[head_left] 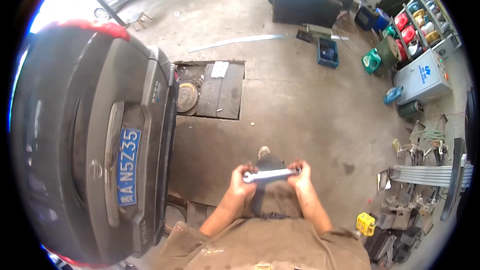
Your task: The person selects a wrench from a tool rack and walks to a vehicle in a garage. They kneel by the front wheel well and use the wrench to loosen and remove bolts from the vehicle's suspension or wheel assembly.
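In front of my body, both hands hold a shiny silver wrench (pixel 272 174) level by its two ends. My left hand (pixel 239 180) has its fingers closed round the left end, where a forked jaw seems to show. On the opposite end, my right hand (pixel 301 177) grips with thumb and fingers. Whether it is one wrench or a few stacked together, I cannot tell. Below it are my brown clothes and one shoe (pixel 264 152) on the concrete floor.
A grey car (pixel 75 135) stands close on my left, beside a floor recess with a dark cover plate (pixel 227 92). Metal parts (pixel 407 215), a yellow container (pixel 366 224) and a grey cabinet (pixel 422 77) line the right. A blue crate (pixel 327 52) sits ahead.
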A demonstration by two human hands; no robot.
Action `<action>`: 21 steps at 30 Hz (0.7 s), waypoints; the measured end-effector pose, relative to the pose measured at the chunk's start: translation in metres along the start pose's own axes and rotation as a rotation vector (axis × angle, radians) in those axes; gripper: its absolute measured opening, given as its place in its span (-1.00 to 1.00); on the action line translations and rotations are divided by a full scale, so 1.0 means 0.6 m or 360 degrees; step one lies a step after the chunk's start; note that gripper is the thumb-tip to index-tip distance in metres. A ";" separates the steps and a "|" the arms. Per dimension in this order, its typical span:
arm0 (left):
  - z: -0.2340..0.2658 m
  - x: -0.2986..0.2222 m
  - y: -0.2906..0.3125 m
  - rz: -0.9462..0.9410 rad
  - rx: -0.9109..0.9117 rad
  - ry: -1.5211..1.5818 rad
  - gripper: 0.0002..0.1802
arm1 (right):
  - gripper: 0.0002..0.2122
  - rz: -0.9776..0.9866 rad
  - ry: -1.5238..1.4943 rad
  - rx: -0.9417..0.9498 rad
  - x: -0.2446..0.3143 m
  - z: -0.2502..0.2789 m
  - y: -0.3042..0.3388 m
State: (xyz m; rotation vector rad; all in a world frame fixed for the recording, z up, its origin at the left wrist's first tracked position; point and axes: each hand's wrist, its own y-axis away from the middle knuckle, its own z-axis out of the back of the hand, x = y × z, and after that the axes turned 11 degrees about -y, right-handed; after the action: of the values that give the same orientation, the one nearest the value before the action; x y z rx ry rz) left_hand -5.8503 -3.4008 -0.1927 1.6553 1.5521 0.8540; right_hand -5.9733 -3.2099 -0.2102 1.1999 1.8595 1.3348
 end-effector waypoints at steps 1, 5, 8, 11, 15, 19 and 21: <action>-0.093 -0.058 0.015 -0.0059 0.0132 0.0026 -0.84 | -0.83 -0.0077 0.0089 0.0095 0.008 -0.103 0.045; -0.465 -0.256 0.076 -0.0584 0.0521 -0.0190 -0.81 | -0.86 0.0116 0.0039 0.0788 -0.056 -0.531 0.140; -0.620 -0.377 -0.036 -0.1015 0.0737 -0.0503 -0.78 | -0.85 -0.0115 -0.0057 0.1377 -0.074 -0.746 0.017; -0.682 -0.486 -0.210 -0.0933 0.0547 -0.0296 -0.78 | -0.86 -0.0105 -0.0070 0.1000 -0.121 -0.899 -0.150; -0.801 -0.699 -0.525 -0.0133 -0.0191 0.0272 -0.80 | -0.87 -0.0037 -0.0015 -0.0038 -0.137 -1.118 -0.434; -1.079 -0.843 -0.480 -0.0309 0.0002 0.0211 -0.80 | -0.87 -0.0036 0.0205 0.0291 -0.157 -1.385 -0.377; -1.191 -0.918 -0.481 -0.0559 0.0376 0.0048 -0.77 | -0.88 -0.0292 -0.0078 0.0648 -0.163 -1.544 -0.350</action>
State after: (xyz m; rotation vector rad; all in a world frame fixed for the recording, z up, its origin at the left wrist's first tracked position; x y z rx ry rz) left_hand -6.6417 -3.9022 -0.0536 1.4660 1.9517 0.5279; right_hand -6.7646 -3.7285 -0.0827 1.2037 2.2128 0.8442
